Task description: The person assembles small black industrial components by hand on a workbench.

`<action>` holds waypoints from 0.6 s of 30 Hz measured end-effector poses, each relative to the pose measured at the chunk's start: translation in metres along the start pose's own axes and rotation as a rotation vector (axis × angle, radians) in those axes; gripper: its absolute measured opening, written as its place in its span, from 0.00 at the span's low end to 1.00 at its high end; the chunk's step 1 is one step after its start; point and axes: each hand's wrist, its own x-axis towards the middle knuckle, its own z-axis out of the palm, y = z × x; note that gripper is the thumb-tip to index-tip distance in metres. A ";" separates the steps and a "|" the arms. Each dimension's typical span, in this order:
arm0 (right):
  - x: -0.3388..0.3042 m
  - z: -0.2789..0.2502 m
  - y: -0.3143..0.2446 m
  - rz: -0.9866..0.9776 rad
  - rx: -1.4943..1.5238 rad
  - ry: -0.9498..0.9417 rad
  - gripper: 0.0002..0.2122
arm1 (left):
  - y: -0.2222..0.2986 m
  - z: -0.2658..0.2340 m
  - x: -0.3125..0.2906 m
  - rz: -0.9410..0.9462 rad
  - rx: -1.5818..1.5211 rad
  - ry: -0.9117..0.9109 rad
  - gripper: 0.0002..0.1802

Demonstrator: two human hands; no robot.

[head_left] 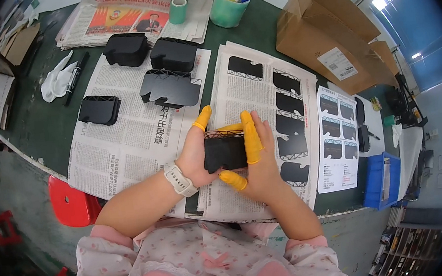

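Both forearms are seen entering from the lower edge, at roughly 7 and 5 o'clock, and are brought together near the centre. The left hand is turned palm inward, its thumb raised toward 1 o'clock; a pale band is worn at the wrist. The right hand is set opposite, fingers extended toward 12 o'clock, thumb pointed toward 10 o'clock. Yellow finger cots are worn on several fingertips. Both hands are closed around one held part.

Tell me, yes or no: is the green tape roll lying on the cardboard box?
No. The tape roll sits on a newspaper near the green cup, well apart from the cardboard box.
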 end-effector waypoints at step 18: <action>-0.005 -0.013 0.024 0.027 0.061 0.041 0.45 | 0.002 0.003 0.003 -0.021 -0.025 -0.240 0.44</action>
